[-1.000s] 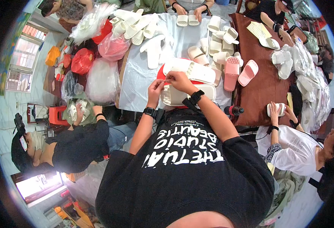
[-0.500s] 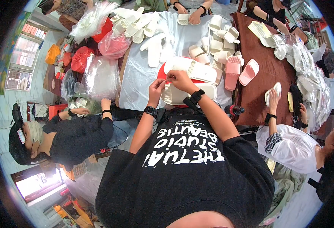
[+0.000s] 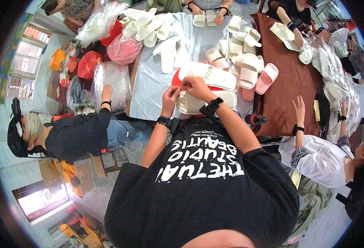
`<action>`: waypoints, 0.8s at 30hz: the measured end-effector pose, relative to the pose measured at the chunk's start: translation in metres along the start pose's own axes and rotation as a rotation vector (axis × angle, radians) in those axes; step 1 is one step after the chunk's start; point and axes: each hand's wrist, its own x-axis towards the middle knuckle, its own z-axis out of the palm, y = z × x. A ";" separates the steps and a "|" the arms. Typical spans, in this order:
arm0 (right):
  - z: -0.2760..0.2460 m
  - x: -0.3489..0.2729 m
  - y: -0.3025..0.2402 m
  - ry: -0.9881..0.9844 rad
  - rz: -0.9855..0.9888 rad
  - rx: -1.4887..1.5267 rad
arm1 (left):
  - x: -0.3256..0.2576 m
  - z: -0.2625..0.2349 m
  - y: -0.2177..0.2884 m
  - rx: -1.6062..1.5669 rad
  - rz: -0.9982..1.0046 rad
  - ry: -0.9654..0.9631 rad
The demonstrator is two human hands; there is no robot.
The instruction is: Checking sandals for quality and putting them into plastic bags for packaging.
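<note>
My left hand (image 3: 170, 97) and my right hand (image 3: 195, 87) meet over a pair of white slippers (image 3: 209, 75) lying on something red at the near edge of a table covered in clear plastic (image 3: 153, 82). Both hands pinch at the near end of the upper slipper, fingers closed on its edge. A second white slipper (image 3: 227, 99) lies just below, under my right wrist. Both wrists wear black bands.
Several more white slippers (image 3: 244, 49) and a pink one (image 3: 267, 78) are spread across the table. A brown table (image 3: 289, 95) stands to the right. One person crouches at the left by plastic bags (image 3: 111, 78); another in white sits at the right; others work at the far side.
The person at the left has shifted and raised a hand to the plastic bags. The person at the right has put down a slipper. My hands stay at the slippers.
</note>
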 end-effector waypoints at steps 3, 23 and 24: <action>0.002 0.000 0.002 -0.002 0.019 -0.007 | 0.000 0.000 0.000 0.011 0.004 -0.011; 0.003 -0.001 -0.004 0.006 -0.027 -0.076 | 0.001 -0.007 -0.007 0.112 0.055 -0.055; 0.003 -0.001 -0.005 0.004 -0.028 -0.074 | 0.001 -0.008 -0.007 0.113 0.054 -0.053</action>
